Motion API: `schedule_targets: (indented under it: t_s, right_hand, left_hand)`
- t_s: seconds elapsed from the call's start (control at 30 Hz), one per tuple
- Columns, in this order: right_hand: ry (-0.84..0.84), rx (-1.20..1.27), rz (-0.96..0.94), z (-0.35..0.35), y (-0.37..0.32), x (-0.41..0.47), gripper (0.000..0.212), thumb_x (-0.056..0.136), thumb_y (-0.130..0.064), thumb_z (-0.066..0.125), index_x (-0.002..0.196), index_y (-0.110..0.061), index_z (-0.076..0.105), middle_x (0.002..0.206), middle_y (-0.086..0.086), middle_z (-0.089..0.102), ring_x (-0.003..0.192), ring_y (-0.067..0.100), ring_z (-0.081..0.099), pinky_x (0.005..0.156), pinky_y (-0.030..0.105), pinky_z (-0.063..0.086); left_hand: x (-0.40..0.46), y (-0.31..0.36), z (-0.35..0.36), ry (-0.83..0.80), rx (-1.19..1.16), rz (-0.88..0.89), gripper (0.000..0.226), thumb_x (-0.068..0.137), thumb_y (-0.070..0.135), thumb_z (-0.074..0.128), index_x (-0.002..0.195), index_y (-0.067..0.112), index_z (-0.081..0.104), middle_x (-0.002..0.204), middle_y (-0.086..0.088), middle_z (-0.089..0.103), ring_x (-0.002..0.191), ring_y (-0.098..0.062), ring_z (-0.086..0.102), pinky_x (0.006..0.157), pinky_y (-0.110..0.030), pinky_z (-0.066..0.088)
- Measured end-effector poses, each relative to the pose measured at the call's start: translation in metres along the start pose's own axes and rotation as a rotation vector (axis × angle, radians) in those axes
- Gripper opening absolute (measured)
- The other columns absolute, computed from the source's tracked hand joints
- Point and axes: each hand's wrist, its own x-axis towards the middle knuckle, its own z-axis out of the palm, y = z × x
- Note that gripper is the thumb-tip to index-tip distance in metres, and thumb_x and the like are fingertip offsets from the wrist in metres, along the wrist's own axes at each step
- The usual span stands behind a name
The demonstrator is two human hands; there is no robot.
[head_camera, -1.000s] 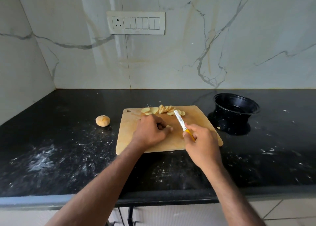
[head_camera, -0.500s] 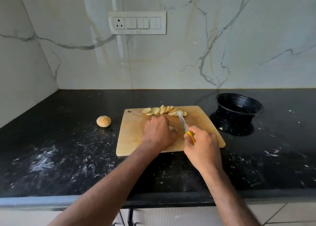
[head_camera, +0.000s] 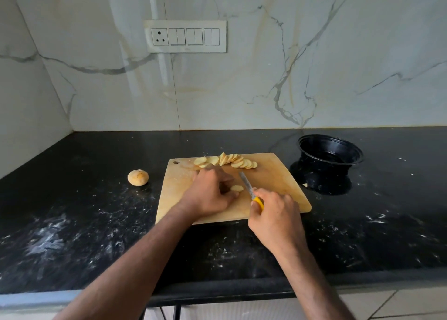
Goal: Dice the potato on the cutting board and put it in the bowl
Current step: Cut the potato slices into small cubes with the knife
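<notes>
Potato piece: a small pale piece (head_camera: 236, 188) lies on the cutting board under your left fingertips, just left of the knife blade and between your two hands.
Left hand: your left hand (head_camera: 211, 192) rests on the board with its fingers curled down over the piece, pinning it in place; the knuckles hide how much of the potato sits beneath them.
Right hand: your right hand (head_camera: 275, 217) is closed around the yellow handle of the knife (head_camera: 249, 187), near the board's front right part.
Knife: the blade slants up and to the left from your right fist, its tip raised over the board just right of your left fingers; you cannot tell whether the edge touches the piece.
Slices: a fanned row of round potato slices (head_camera: 226, 161) lies along the far edge of the board, just beyond your left hand and apart from the blade.
Cutting board: the wooden board (head_camera: 275, 174) lies flat on the black table (head_camera: 96, 223), with a hanging hole at its far left corner.
Bowl: the black bowl (head_camera: 330, 152) stands on the table to the right of the board, well apart from both hands.
Other potato: a rounded potato end (head_camera: 137, 177) sits on the table left of the board.
Wall: a switch plate (head_camera: 185, 36) is mounted on the marble wall behind.
</notes>
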Motion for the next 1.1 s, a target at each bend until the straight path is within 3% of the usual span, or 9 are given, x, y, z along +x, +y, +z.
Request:
schedule_targets:
  t_s: [0.07, 0.1, 0.17, 0.37, 0.7, 0.9, 1.1]
  right_hand:
    - [-0.028, -0.032, 0.000, 0.000, -0.001, 0.000, 0.037, 0.091, -0.031, 0.062, 0.128, -0.027, 0.068, 0.105, -0.005, 0.077, 0.094, 0.024, 0.070, 0.084, 0.037, 0.057]
    - [-0.032, -0.042, -0.002, 0.000, -0.002, 0.000, 0.037, 0.091, -0.031, 0.062, 0.128, -0.027, 0.067, 0.104, -0.005, 0.077, 0.093, 0.024, 0.070, 0.083, 0.036, 0.057]
    - [-0.031, -0.055, -0.008, -0.002, -0.003, 0.000, 0.037, 0.091, -0.030, 0.062, 0.128, -0.028, 0.068, 0.101, -0.006, 0.077, 0.090, 0.021, 0.070, 0.079, 0.034, 0.057]
    - [-0.043, -0.057, -0.014, -0.006, -0.007, -0.001, 0.037, 0.090, -0.030, 0.062, 0.127, -0.030, 0.069, 0.099, -0.005, 0.077, 0.086, 0.022, 0.071, 0.075, 0.034, 0.058]
    - [-0.046, -0.050, -0.034, -0.010, -0.014, -0.002, 0.040, 0.093, -0.032, 0.061, 0.133, -0.027, 0.065, 0.095, -0.002, 0.078, 0.076, 0.020, 0.072, 0.072, 0.036, 0.062]
    - [-0.072, -0.084, -0.045, -0.011, -0.019, 0.002, 0.040, 0.094, -0.031, 0.059, 0.133, -0.028, 0.064, 0.097, 0.001, 0.077, 0.079, 0.023, 0.072, 0.074, 0.038, 0.061]
    - [-0.094, -0.096, -0.073, -0.008, -0.019, 0.005, 0.039, 0.094, -0.030, 0.059, 0.133, -0.028, 0.064, 0.096, 0.000, 0.077, 0.080, 0.024, 0.071, 0.076, 0.038, 0.060]
  left_hand:
    - [-0.001, 0.000, 0.001, 0.025, -0.031, -0.051, 0.010, 0.077, 0.040, 0.073, 0.070, 0.037, 0.067, 0.070, 0.013, 0.057, 0.074, -0.010, 0.051, 0.085, -0.043, 0.048]
    - [0.000, 0.001, 0.002, 0.026, -0.022, -0.067, 0.005, 0.078, 0.040, 0.074, 0.079, 0.036, 0.073, 0.075, 0.014, 0.060, 0.079, -0.011, 0.055, 0.089, -0.044, 0.046]
    - [0.000, 0.002, 0.003, 0.033, 0.014, -0.111, 0.018, 0.081, 0.040, 0.075, 0.096, 0.030, 0.079, 0.087, 0.014, 0.066, 0.092, -0.013, 0.059, 0.098, -0.046, 0.042]
    - [0.000, 0.004, 0.007, 0.052, 0.042, -0.124, 0.021, 0.084, 0.039, 0.072, 0.102, 0.029, 0.078, 0.089, 0.019, 0.061, 0.100, -0.014, 0.057, 0.096, -0.043, 0.034]
    - [-0.001, 0.004, 0.008, 0.088, -0.023, -0.149, 0.013, 0.082, 0.037, 0.072, 0.090, 0.030, 0.079, 0.081, 0.014, 0.070, 0.087, -0.010, 0.057, 0.092, -0.041, 0.038]
    - [0.001, 0.007, 0.011, 0.111, -0.039, -0.212, 0.009, 0.082, 0.034, 0.075, 0.088, 0.030, 0.079, 0.068, 0.023, 0.056, 0.087, -0.008, 0.050, 0.083, -0.038, 0.031]
    - [0.003, 0.007, 0.011, 0.101, -0.082, -0.256, 0.003, 0.079, 0.029, 0.077, 0.080, 0.030, 0.079, 0.069, 0.024, 0.058, 0.091, -0.010, 0.058, 0.086, -0.039, 0.039]
